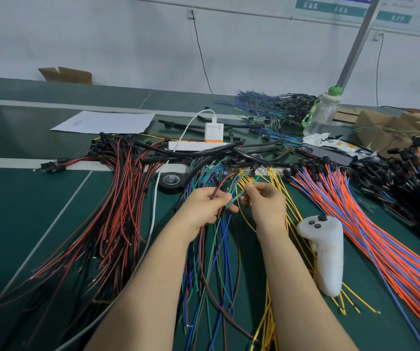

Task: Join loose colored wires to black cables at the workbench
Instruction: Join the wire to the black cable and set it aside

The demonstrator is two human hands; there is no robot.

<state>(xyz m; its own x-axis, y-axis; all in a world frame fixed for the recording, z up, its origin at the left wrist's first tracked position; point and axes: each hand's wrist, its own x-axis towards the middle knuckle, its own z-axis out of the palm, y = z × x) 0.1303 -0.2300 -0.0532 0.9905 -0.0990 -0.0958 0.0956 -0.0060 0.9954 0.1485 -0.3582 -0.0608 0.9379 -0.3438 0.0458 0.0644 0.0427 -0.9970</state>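
Head view, looking down on a green workbench (pixel 13 211) covered in wire. Centre: the left hand (pixel 207 207) grips a small bunch of thin wires, fingers curled round them, a green wire (pixel 234 198) and a dark red one among them; the right hand (pixel 267 206) pinches the green wire's tip between thumb and forefinger, just beside the left fingertips; both hands are held a little above the bench. Under them lies a loose fan of blue & green wires (pixel 211 262) running toward the viewer; yellow wires (pixel 267 320) just to the right; red & black wires (pixel 117 211) spread wide on the left; orange & blue wires (pixel 371 236) on the right. Thick black cables (pixel 193 154) cross the rear of the pile, well apart from the hands. Nearby: a tape roll (pixel 171 180), a white handheld controller (pixel 326 252), a power strip (pixel 193 145) w/ charger, a plastic bottle (pixel 321 115), a paper sheet (pixel 105 121).

Step, prob.: singling out & readying one wire end; neither hand holds a black cable, so the join itself looks not yet begun. Next move likely needs the tip held steady, the rest of the bunch kept clear, & a cable end brought in.

Hard to tell: whether the tip is bare; how many wires the left hand holds; cable ends lost in the tangle; the right-side heap cut off by the frame edge.
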